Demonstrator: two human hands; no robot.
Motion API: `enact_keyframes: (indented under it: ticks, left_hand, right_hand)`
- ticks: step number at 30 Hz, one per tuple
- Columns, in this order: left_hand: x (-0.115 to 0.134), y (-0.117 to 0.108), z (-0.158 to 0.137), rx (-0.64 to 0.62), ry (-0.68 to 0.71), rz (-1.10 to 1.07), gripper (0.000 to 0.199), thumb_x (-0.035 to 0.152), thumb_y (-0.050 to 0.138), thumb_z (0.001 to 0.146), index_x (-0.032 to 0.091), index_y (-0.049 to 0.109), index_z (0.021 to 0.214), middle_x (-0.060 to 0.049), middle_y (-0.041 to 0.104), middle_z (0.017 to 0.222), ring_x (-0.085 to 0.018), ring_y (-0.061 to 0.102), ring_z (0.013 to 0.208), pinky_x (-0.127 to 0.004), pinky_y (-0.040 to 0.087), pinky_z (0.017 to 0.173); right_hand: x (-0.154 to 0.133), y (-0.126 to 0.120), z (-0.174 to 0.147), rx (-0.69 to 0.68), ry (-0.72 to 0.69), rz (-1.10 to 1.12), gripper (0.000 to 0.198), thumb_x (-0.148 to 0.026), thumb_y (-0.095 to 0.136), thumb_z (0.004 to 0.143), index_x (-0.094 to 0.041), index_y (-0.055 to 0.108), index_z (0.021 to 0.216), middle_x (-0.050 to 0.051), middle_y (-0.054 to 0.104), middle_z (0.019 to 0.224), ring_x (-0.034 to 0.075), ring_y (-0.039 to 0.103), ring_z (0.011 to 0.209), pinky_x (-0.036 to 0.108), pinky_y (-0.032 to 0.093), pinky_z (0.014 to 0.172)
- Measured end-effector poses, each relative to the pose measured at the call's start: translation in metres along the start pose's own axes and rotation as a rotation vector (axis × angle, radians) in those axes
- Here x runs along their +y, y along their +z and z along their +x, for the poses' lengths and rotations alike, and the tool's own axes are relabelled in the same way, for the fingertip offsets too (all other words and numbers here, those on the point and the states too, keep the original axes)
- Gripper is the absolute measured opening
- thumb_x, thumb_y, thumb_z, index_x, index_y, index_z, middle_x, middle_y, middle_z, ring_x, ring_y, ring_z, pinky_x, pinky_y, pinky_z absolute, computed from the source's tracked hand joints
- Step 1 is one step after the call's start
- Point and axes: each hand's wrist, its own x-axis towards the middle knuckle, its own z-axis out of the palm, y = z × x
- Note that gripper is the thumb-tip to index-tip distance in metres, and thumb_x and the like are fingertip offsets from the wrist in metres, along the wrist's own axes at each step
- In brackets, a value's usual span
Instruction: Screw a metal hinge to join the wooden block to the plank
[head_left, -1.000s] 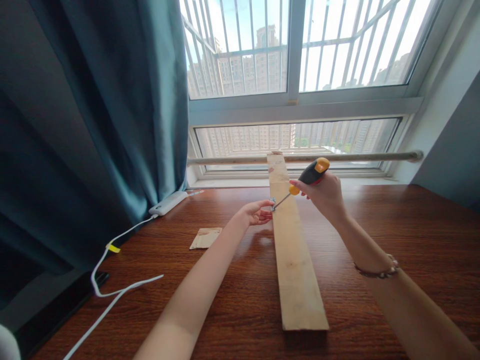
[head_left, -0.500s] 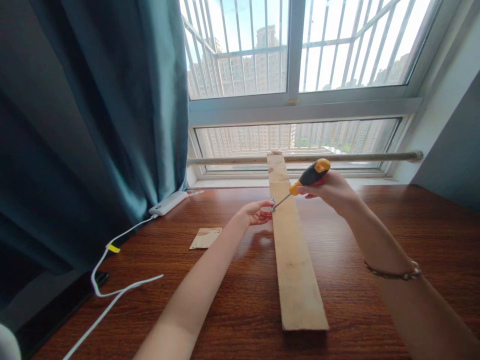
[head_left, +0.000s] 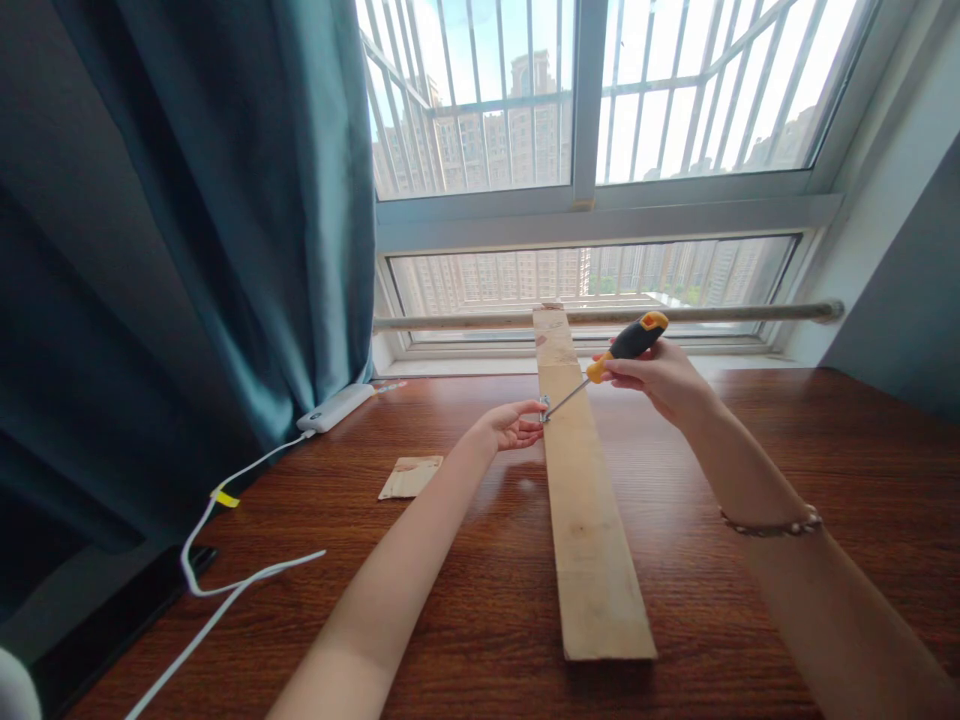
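Board (head_left: 589,530) lay on the table (head_left: 660,500), its far end reaching past the back edge; between board and right forearm was open room. At the board's left edge, the left hand (head_left: 514,428) held a metal piece (head_left: 545,408) with narrow fingers. The right hand (head_left: 660,380) had its fingers around the screwdriver (head_left: 631,340), whose handle was slightly higher and more rightward than half a second before.

The single head-worn camera looks forward and down from the near side, close above the worktop (head_left: 487,600), facing across it to the window (head_left: 589,195) beyond its far edge.
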Motion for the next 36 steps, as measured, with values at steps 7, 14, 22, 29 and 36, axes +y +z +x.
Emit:
enact_keyframes:
  ticks: [7, 14, 22, 29, 36]
  left_hand:
    - [0.003, -0.001, 0.001, -0.025, -0.058, 0.017, 0.017, 0.025, 0.068, 0.071, 0.013, 0.062, 0.082, -0.007, 0.067, 0.073, -0.010, 0.061, 0.055, -0.017, 0.051, 0.053]
    - [0.004, 0.000, 0.000, -0.024, -0.074, 0.020, 0.016, 0.025, 0.067, 0.072, 0.013, 0.062, 0.080, -0.006, 0.066, 0.071, -0.009, 0.060, 0.054, -0.016, 0.050, 0.052]
    - [0.004, -0.001, 0.002, -0.030, -0.073, 0.040, 0.018, 0.026, 0.067, 0.071, 0.013, 0.062, 0.082, -0.006, 0.066, 0.071, -0.009, 0.060, 0.053, -0.016, 0.049, 0.052]
    - [0.003, 0.000, 0.002, 0.012, -0.047, 0.018, 0.014, 0.024, 0.065, 0.073, 0.013, 0.061, 0.081, -0.006, 0.066, 0.070, -0.009, 0.061, 0.055, -0.016, 0.049, 0.051]
    - [0.003, 0.000, 0.003, 0.001, -0.032, 0.012, 0.015, 0.024, 0.066, 0.072, 0.015, 0.061, 0.083, -0.006, 0.066, 0.071, -0.010, 0.061, 0.054, -0.017, 0.049, 0.050]
  right_hand:
    - [-0.004, 0.002, -0.002, 0.059, -0.052, -0.175, 0.033, -0.031, 0.078, 0.051, -0.013, 0.061, 0.072, 0.007, 0.068, 0.063, 0.021, 0.066, 0.057, 0.027, 0.052, 0.046]
    - [0.001, 0.016, -0.009, 0.289, -0.353, -0.640, 0.026, -0.041, 0.069, 0.063, -0.016, 0.061, 0.063, 0.004, 0.063, 0.050, 0.020, 0.062, 0.048, 0.028, 0.047, 0.044]
    - [-0.001, 0.022, -0.013, 0.220, -0.320, -0.455, 0.026, -0.037, 0.069, 0.065, -0.015, 0.058, 0.061, 0.004, 0.062, 0.047, 0.018, 0.060, 0.041, 0.027, 0.048, 0.043]
    - [-0.003, 0.020, -0.013, 0.142, -0.290, -0.410, 0.028, -0.039, 0.073, 0.061, -0.015, 0.059, 0.064, 0.005, 0.065, 0.054, 0.020, 0.063, 0.046, 0.031, 0.052, 0.047]
    - [-0.009, 0.013, -0.014, -0.082, -0.171, -0.254, 0.026, -0.032, 0.075, 0.057, -0.016, 0.061, 0.072, 0.005, 0.069, 0.072, 0.020, 0.066, 0.060, 0.033, 0.055, 0.055]
